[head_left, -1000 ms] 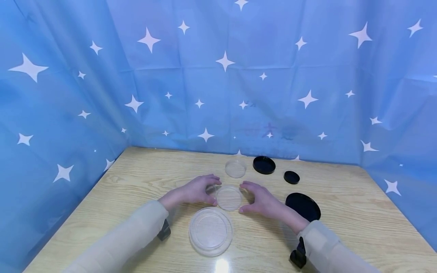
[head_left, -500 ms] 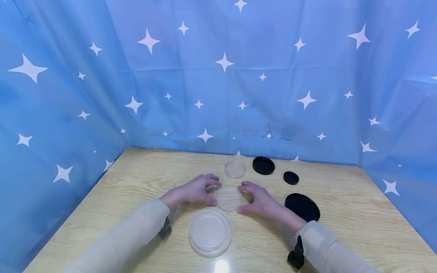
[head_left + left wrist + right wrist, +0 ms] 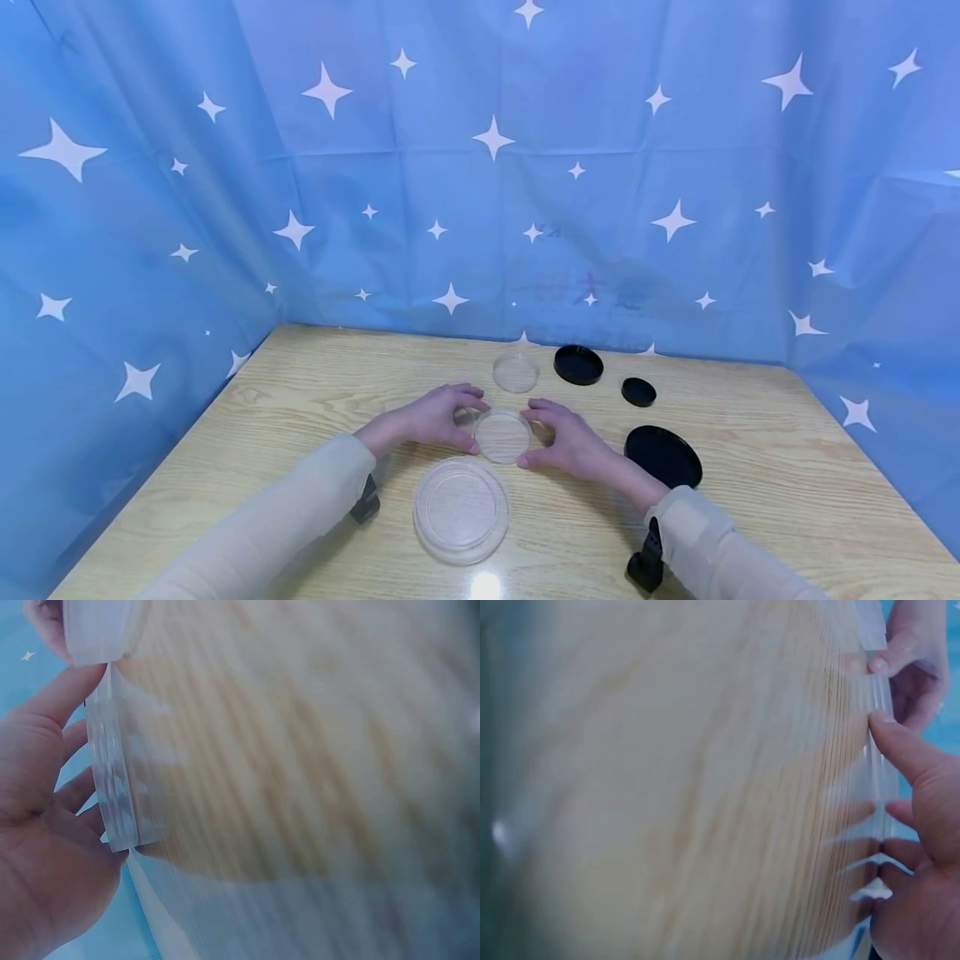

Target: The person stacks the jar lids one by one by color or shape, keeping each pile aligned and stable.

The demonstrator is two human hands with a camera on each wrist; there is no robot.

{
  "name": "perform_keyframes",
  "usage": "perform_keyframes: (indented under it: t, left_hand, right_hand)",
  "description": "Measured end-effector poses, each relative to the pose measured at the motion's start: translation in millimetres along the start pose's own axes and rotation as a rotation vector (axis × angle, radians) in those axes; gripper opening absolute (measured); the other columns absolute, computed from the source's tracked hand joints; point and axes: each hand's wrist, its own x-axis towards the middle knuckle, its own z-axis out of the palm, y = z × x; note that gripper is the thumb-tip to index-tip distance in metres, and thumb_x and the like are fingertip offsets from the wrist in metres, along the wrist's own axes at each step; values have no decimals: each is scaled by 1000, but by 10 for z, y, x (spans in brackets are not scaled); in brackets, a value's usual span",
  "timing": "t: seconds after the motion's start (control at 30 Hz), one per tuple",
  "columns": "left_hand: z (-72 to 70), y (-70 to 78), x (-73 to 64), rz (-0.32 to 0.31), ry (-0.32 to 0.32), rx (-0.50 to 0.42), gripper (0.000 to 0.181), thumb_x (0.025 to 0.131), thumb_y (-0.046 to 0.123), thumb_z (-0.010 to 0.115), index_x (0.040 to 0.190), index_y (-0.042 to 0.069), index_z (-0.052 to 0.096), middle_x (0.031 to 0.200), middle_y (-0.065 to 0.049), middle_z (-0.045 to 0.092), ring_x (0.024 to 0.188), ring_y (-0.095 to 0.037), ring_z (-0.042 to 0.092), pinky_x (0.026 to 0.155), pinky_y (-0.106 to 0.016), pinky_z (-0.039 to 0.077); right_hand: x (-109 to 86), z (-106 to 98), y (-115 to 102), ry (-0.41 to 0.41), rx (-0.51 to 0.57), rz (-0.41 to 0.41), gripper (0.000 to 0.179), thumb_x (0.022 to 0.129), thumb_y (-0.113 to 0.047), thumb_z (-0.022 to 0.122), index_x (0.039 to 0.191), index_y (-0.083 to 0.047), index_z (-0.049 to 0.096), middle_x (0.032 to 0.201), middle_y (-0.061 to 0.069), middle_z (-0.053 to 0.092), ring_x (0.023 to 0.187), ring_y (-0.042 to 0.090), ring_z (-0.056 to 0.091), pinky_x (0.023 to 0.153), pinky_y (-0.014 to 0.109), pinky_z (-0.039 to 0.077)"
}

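Note:
A clear, round petri dish (image 3: 503, 437) lies on the table between my two hands, its ridged sides showing in the left wrist view. My left hand (image 3: 442, 417) curves round its left side, thumb at the near rim and fingers at the far rim. On the other side, my right hand (image 3: 568, 440) does the same, with the thumb close to the near rim. A smaller clear dish (image 3: 463, 416) shows inside the curve of my left hand, partly hidden. Just in front lies a larger clear dish (image 3: 461, 510) with concentric rings.
Another clear dish (image 3: 516, 372) stands at the back. To its right are a black dish (image 3: 578, 365) and a small black dish (image 3: 638, 392). A large black dish (image 3: 663, 456) lies beyond my right forearm. A blue star-patterned curtain (image 3: 480, 167) borders the wooden table (image 3: 337, 367).
Both hands have closed in slightly on the middle dish, the right thumb shifting left along its near rim. The dishes have stayed where they were.

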Motion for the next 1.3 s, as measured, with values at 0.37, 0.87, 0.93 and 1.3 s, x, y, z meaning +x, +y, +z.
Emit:
perform_keyframes:
  t: [0.37, 0.87, 0.93, 1.3]
  left_hand:
    - [0, -20, 14, 18, 22, -10, 63, 81, 25, 87, 136, 4, 65, 152, -20, 47, 145, -40, 36, 118, -53, 29]
    - [-215, 127, -129, 2, 135, -96, 66, 79, 20, 90, 138, 8, 63, 150, -13, 53, 148, -35, 34, 120, -51, 27]
    - [-240, 146, -166, 16, 151, -112, 66, 79, 20, 90, 138, 9, 63, 149, -13, 54, 147, -35, 35, 119, -52, 29]
    - [-253, 269, -484, 77, 182, -182, 64, 81, 18, 88, 137, -1, 61, 137, -14, 61, 131, -32, 53, 111, -48, 42]
  right_hand:
    - [37, -31, -49, 8, 48, 12, 75, 83, -30, 88, 143, 3, 56, 152, 25, 45, 143, 46, 37, 114, 60, 32]
    - [76, -139, -252, 81, 85, 2, 73, 82, -26, 88, 145, -4, 57, 147, 17, 54, 140, 40, 44, 111, 59, 38]
    - [69, -164, -290, 83, 99, -21, 73, 83, -26, 88, 144, -3, 56, 145, 17, 56, 137, 40, 47, 109, 59, 40]
    - [-66, -165, -524, 74, 146, -139, 68, 82, -23, 88, 140, -1, 60, 130, 12, 64, 120, 37, 59, 100, 58, 49]
